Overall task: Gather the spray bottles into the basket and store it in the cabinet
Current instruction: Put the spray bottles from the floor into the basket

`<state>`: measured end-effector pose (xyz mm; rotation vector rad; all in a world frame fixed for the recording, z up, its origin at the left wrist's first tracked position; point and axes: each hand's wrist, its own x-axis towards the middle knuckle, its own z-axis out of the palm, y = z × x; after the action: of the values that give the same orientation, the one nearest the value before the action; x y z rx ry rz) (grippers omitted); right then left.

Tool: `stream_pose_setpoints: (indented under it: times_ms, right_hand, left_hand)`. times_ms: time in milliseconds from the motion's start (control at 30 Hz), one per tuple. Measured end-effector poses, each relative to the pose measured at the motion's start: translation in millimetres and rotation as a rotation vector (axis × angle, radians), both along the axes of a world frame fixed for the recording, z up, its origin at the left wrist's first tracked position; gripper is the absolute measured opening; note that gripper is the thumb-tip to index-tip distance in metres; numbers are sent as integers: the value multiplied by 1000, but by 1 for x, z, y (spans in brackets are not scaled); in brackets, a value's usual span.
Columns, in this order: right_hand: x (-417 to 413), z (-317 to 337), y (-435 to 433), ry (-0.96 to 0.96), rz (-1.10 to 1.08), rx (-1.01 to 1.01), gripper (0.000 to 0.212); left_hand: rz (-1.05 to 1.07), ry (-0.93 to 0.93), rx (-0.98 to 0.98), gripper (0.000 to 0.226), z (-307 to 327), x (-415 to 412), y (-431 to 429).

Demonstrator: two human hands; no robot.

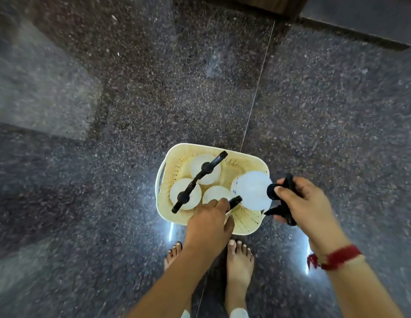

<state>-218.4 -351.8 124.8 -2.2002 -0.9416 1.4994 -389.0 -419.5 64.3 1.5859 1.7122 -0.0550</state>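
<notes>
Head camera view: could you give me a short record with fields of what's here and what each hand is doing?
floor: dark speckled stone
basket: cream plastic, on the floor
bottles upright in basket: three
fourth bottle: clear, tilted over the basket's right rim
right hand: grips its black sprayer head
left hand: on the nearest bottle's sprayer
feet: bare, behind the basket

three bottles (201,183) in basket (248,222), fourth bottle (252,191) over its right rim

Three upright bottles (195,182) crowd the basket's (250,228) left; only its right corner lies open.
</notes>
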Motion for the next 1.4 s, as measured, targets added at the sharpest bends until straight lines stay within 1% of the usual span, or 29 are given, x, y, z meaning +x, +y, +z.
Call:
stream_pose_setpoints:
  times_ms: [100,167,267,433,500,567,667,733,767,900,967,1033,1133,1200,1267,1300,1333,1400]
  right_hand:
    - [-2,-22,-8,-134,165,29,13]
    - [-8,-34,-7,-163,202,24,10]
    - [-18,-52,3,-141,154,-11,13]
    - [-25,-70,24,-90,48,-58,22]
    - [-25,-78,25,-67,-3,-100,28]
    - [-26,-83,23,-12,-68,-149,31]
    - [-32,-88,20,156,-224,-196,30]
    - [-37,-88,21,194,-277,-190,25]
    - [-39,-89,22,209,-295,-182,27]
    - [-46,-86,24,342,-359,-182,55]
    - [-46,-85,25,390,-368,-202,58]
    - [-43,-85,24,439,-382,-228,52]
    - [-37,-85,23,493,-397,-265,26]
    - [-36,-85,23,493,-416,-292,10]
    - [-37,-84,23,469,-463,-295,3]
    - [-39,-84,24,453,-483,-288,4]
    - [-40,-84,24,433,-482,-275,11]
    - [-45,-83,24,376,-409,-252,36]
  left_hand:
    - [65,27,7,30,-4,2,-4]
    - [95,67,19,36,-8,1,-4]
    - [110,101,46,39,-14,0,-4]
    - [79,70,73,32,-19,1,-1]
    - [49,77,73,31,-18,0,-1]
    - [14,94,78,28,-17,0,0]
    - [-34,114,76,23,-16,1,1]
    - [-56,124,74,22,-17,2,3]
    - [-59,128,73,22,-17,2,3]
    - [-43,141,38,21,-19,2,3]
    - [-75,164,15,20,-21,3,2]
    - [-112,179,8,18,-23,4,0]
    - [-114,166,8,17,-24,4,-1]
    - [-108,155,3,18,-24,4,-2]
    - [-111,146,-2,18,-24,4,-3]
    - [-108,145,-6,18,-24,3,-4]
    - [-101,145,-9,18,-24,3,-4]
    - [-82,142,-17,18,-24,2,-3]
